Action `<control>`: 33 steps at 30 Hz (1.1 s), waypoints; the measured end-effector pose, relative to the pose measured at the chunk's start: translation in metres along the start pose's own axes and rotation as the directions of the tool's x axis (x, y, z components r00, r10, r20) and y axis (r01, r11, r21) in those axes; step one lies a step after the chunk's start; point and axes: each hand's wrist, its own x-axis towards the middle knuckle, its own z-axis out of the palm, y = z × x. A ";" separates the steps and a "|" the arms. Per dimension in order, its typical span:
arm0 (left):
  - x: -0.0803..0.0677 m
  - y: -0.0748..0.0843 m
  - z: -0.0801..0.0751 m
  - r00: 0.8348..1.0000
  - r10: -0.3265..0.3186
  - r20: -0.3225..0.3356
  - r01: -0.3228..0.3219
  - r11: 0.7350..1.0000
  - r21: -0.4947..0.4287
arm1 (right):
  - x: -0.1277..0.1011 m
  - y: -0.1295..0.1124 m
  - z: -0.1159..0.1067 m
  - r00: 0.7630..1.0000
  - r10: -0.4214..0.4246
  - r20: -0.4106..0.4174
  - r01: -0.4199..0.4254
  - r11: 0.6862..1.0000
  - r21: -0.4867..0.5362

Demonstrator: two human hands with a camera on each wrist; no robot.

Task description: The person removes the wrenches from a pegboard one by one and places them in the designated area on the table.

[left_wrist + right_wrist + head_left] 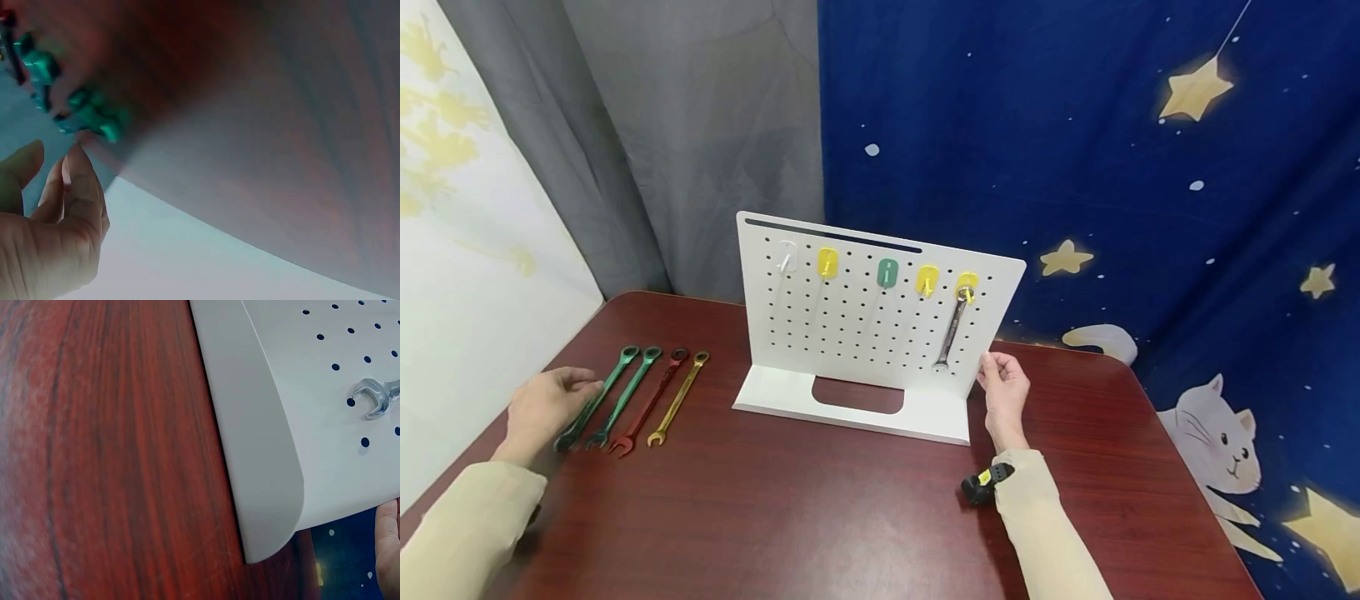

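My left hand (553,404) is over the leftmost dark green wrench (612,385), thumb and fingers apart in the left wrist view. Beside that one lie a lighter green wrench (627,393), a red wrench (651,402) and a gold wrench (678,398), side by side with ring ends away from me. A white pegboard (850,321) stands on the table in the middle. My right hand (1006,393) pinches its right edge between thumb and fingers; in the right wrist view only part of that hand shows. A silver wrench (951,333) hangs from the rightmost yellow hook (967,282).
Left of that on the board are a white hook (787,257), a yellow hook (827,263), a green hook (887,273) and another yellow hook (927,281). The dark red wooden table (820,517) reaches grey and blue curtains (925,100) behind.
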 end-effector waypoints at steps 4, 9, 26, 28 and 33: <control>0.001 0.016 0.002 0.999 -0.048 -0.023 0.045 0.991 -0.125 | -0.001 0.000 -0.001 1.000 -0.002 -0.004 0.002 1.000 -0.012; -0.002 0.040 0.014 0.987 -0.153 0.045 0.157 0.874 -0.461 | -0.002 0.001 -0.002 1.000 0.006 -0.006 -0.006 0.999 -0.032; 0.012 0.094 0.120 0.996 -0.089 -0.008 0.023 0.346 -0.938 | -0.002 -0.002 -0.001 1.000 0.006 0.015 -0.006 0.999 -0.040; 0.003 0.117 0.116 0.997 -0.072 0.009 0.034 0.361 -0.932 | -0.002 -0.002 -0.001 1.000 0.003 0.015 -0.002 0.999 -0.040; -0.028 0.193 0.088 0.995 -0.032 0.091 0.097 0.375 -0.922 | -0.002 -0.002 0.000 1.000 0.000 0.013 0.000 1.000 -0.026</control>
